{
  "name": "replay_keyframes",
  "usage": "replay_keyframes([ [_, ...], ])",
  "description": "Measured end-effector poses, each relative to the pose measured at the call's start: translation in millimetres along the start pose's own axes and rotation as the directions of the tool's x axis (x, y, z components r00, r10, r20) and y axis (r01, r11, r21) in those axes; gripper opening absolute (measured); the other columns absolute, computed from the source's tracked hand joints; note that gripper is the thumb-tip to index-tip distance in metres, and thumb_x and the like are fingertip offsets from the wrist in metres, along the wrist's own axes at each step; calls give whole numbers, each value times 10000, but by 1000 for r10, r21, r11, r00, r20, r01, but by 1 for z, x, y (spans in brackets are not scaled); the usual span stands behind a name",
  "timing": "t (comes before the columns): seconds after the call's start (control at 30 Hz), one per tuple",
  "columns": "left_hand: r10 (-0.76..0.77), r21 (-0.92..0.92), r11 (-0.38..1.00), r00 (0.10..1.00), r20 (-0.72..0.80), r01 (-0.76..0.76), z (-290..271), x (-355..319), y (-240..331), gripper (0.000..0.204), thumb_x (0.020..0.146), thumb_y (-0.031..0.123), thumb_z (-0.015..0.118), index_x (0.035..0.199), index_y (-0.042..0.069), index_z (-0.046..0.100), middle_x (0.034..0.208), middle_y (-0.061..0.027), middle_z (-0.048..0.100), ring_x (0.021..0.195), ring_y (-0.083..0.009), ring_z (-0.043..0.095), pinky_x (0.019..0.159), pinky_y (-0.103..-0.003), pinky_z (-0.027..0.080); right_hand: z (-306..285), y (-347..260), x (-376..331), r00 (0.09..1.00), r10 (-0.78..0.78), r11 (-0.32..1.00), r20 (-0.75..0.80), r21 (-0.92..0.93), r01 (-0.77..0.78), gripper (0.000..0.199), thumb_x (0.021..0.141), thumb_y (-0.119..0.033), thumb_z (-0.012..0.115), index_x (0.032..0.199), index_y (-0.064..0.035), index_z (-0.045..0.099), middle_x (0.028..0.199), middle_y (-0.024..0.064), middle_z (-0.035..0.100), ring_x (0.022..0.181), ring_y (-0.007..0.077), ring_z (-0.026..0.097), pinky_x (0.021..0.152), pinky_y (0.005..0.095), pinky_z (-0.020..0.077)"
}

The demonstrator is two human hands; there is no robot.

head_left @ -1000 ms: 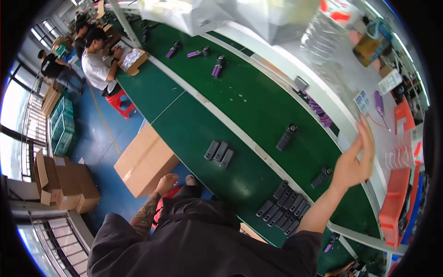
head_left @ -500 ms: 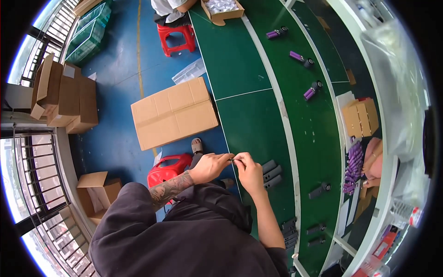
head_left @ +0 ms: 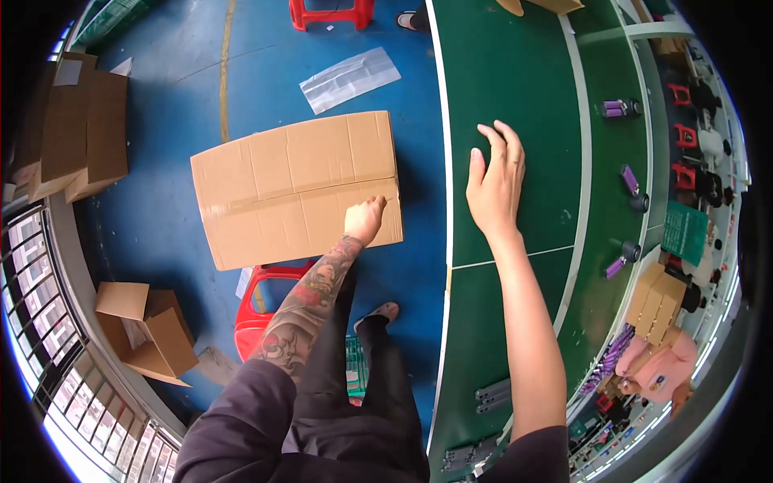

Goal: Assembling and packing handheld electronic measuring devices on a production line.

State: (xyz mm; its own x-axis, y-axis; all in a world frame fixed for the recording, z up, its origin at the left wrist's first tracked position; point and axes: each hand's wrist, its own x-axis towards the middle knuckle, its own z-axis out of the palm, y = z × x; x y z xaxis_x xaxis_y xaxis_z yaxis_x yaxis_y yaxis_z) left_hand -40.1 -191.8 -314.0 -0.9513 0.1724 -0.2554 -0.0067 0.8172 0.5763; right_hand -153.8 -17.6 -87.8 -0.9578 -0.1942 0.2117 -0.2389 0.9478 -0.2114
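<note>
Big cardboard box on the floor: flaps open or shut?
Shut. The cardboard box has its top flaps flat, meeting along a taped centre seam; the left hand rests at its edge.

The floor (head_left: 161, 97) filling the upper left of the frame is blue, crossed by a thin yellow line (head_left: 225, 72). At centre, the big cardboard box (head_left: 294, 185) is plain brown with a paler tape strip. Lower centre, a stool (head_left: 262, 310) is red. The table (head_left: 515, 72) on the right is dark green with white dividing stripes; small purple-and-black parts (head_left: 620, 109) lie at its right. The left forearm (head_left: 310, 302) carries dark patterned tattoos with red patches; the clothing (head_left: 322, 427) at the bottom is black.
</note>
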Motion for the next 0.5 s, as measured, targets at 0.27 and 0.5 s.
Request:
replay_keyframes([
  [0.27,91,275,954,989,121,-121,40,36,-11,131,928,153,485,935,30,530,831,-161,646,670,-353,673,579,-442,540,-54,-31,0,999,-47,999,-26,24,47,375,900,-62,541,1273,-90,562,1377,122,458,1240,324,473,1043,430,379],
  [0.5,-49,214,976,998,35,41,24,30,-4,159,954,187,476,945,41,537,835,-175,650,667,-371,666,581,-447,537,-67,-32,3,996,-74,995,-51,67,78,383,903,-69,539,1283,-103,577,1377,100,467,1248,301,477,1034,417,391],
])
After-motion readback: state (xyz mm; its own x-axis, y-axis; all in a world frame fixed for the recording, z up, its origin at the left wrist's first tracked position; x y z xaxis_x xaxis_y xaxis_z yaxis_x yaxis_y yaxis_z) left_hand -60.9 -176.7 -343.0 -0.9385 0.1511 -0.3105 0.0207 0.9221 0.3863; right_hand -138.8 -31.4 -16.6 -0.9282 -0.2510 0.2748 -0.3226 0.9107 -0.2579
